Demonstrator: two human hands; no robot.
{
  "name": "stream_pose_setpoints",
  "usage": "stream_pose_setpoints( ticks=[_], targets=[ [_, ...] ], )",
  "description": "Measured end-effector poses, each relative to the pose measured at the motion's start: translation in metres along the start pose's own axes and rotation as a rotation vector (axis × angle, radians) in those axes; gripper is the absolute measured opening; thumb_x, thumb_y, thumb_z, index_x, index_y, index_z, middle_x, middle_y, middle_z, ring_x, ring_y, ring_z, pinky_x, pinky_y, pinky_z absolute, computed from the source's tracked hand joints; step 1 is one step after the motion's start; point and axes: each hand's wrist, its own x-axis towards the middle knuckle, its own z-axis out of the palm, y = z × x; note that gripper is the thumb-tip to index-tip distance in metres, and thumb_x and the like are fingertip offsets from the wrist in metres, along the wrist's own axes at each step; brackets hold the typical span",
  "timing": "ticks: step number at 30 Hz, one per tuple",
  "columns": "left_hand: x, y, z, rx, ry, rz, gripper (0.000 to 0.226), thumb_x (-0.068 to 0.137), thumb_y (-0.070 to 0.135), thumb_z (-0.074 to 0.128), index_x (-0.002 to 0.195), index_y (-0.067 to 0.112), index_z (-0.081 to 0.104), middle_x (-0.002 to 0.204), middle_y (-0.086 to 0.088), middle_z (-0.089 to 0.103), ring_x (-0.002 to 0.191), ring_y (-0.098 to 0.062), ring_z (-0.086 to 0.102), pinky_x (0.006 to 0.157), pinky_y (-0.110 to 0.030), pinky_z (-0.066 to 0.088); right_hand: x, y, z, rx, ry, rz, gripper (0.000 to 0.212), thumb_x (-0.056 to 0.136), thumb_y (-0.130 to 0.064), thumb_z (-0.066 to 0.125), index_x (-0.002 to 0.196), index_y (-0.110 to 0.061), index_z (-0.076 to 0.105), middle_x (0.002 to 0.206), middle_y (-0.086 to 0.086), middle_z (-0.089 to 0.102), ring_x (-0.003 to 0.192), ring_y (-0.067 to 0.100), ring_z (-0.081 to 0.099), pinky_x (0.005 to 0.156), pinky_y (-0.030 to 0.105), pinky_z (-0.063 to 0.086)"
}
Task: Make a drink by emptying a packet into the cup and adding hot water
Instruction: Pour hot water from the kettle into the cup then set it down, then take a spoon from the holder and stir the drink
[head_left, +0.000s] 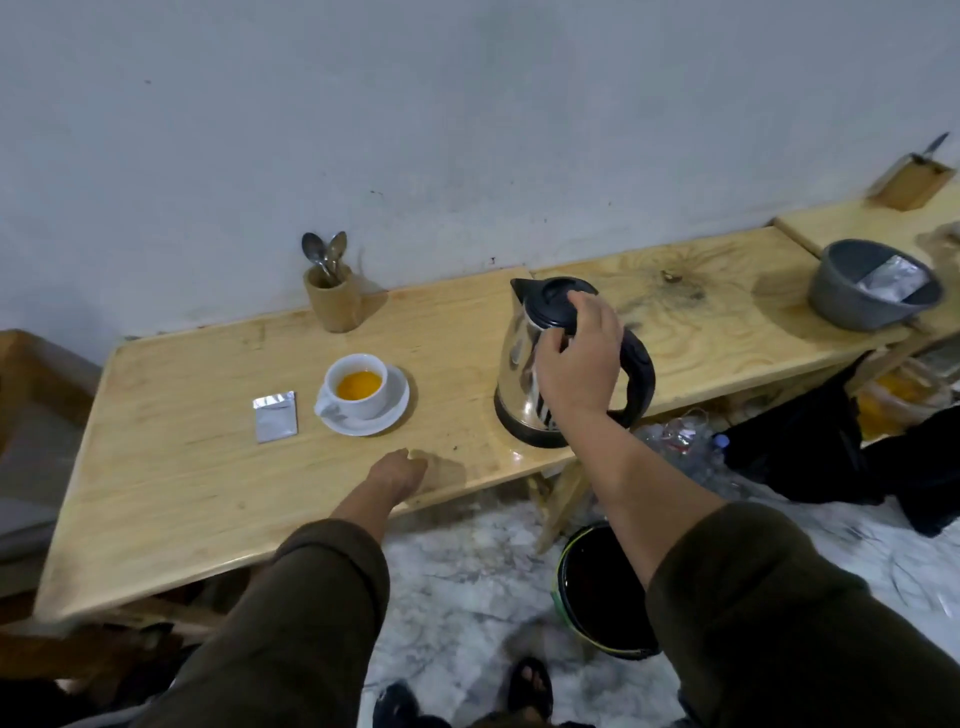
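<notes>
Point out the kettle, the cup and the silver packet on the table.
kettle (519, 358): head view, on its shiny steel body.
cup (371, 402): head view, on its white outer wall.
silver packet (275, 417): head view, on its flat middle.

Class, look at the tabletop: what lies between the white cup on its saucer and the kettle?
Nothing: in the head view, the stretch of wooden table between the cup and the kettle is bare wood.

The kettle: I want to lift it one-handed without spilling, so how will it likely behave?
The kettle probably feels heavy for its size if it holds water, though its level isn't visible. Its polished steel body looks slippery, so the black handle, where the right hand rests, is the safer grip. Its wide base suggests it won't tip easily on the table.
</notes>
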Motion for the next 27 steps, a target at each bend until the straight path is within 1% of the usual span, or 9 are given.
stream_pose_setpoints(
  ticks=[2,5,8,13,15,17,20,24,27],
  targets=[
    [-0.001,-0.015,-0.016,-0.061,0.008,-0.025,0.058,0.101,0.03,0.035,0.151,0.002,0.022,0.159,-0.014,0.022,0.145,-0.028,0.027,0.116,-0.03,0.024,-0.007,-0.017,0.014,-0.014,-0.057,-0.008,0.038,0.091,-0.009,0.047,0.129,-0.01,0.051,0.141,0.006,0.044,0.135,0.021,0.037,0.112,0.034,0.034],
    [0.0,-0.041,-0.04,-0.169,0.045,-0.052,0.059,0.101,0.031,0.037,0.149,0.001,0.025,0.158,-0.015,0.026,0.144,-0.029,0.03,0.118,-0.034,0.026,-0.018,-0.038,0.04,-0.067,-0.122,-0.013,0.033,0.091,-0.01,0.046,0.123,-0.011,0.056,0.136,0.006,0.049,0.122,0.022,0.048,0.096,0.025,0.037],
    [0.003,-0.061,-0.063,-0.261,0.084,-0.058,0.058,0.1,0.033,0.038,0.146,-0.001,0.032,0.154,-0.018,0.034,0.141,-0.033,0.035,0.117,-0.038,0.029,-0.028,-0.054,0.07,-0.08,-0.185,0.038,0.03,0.092,-0.013,0.046,0.118,-0.012,0.06,0.129,0.007,0.055,0.116,0.023,0.051,0.092,0.028,0.04],
    [0.014,-0.081,-0.089,-0.363,0.137,-0.072,0.059,0.099,0.038,0.035,0.144,-0.001,0.036,0.151,-0.02,0.038,0.137,-0.035,0.039,0.112,-0.038,0.034,-0.035,-0.072,0.122,-0.092,-0.351,0.092,0.024,0.091,-0.015,0.049,0.108,-0.011,0.065,0.116,0.011,0.062,0.107,0.027,0.058,0.084,0.031,0.045],
    [0.02,-0.082,-0.094,-0.411,0.134,-0.072,0.063,0.098,0.042,0.036,0.146,0.002,0.034,0.153,-0.017,0.035,0.138,-0.033,0.038,0.113,-0.038,0.033,-0.03,-0.079,0.142,-0.123,-0.424,0.088,0.022,0.09,-0.015,0.05,0.102,-0.01,0.067,0.112,0.013,0.064,0.104,0.029,0.059,0.076,0.027,0.042],
    [0.028,-0.081,-0.099,-0.445,0.125,-0.07,0.065,0.098,0.043,0.035,0.15,0.004,0.027,0.158,-0.014,0.027,0.143,-0.03,0.032,0.115,-0.037,0.029,-0.022,-0.086,0.162,-0.156,-0.481,0.067,0.022,0.091,-0.016,0.048,0.1,-0.01,0.067,0.111,0.013,0.065,0.104,0.029,0.059,0.074,0.026,0.04],
    [0.047,-0.081,-0.105,-0.479,0.127,-0.08,0.067,0.097,0.045,0.036,0.149,0.003,0.028,0.156,-0.014,0.031,0.14,-0.03,0.035,0.113,-0.038,0.031,0.0,-0.098,0.19,-0.165,-0.535,0.034,0.023,0.091,-0.015,0.046,0.098,-0.007,0.067,0.108,0.013,0.067,0.103,0.028,0.059,0.07,0.024,0.036],
    [0.07,-0.086,-0.115,-0.577,0.033,-0.1,0.071,0.093,0.048,0.044,0.146,0.002,0.033,0.153,-0.019,0.034,0.136,-0.036,0.04,0.109,-0.04,0.037,0.034,-0.108,0.227,-0.18,-0.612,0.006,0.024,0.093,-0.013,0.046,0.103,-0.006,0.067,0.112,0.012,0.066,0.104,0.026,0.059,0.072,0.02,0.033],
    [0.083,-0.09,-0.119,-0.696,-0.026,-0.14,0.077,0.087,0.048,0.057,0.143,-0.001,0.036,0.15,-0.018,0.039,0.137,-0.032,0.041,0.11,-0.04,0.037,0.06,-0.113,0.254,-0.171,-0.655,-0.009,0.025,0.093,-0.013,0.047,0.109,-0.007,0.066,0.115,0.011,0.066,0.107,0.025,0.059,0.075,0.022,0.035]
  ],
)
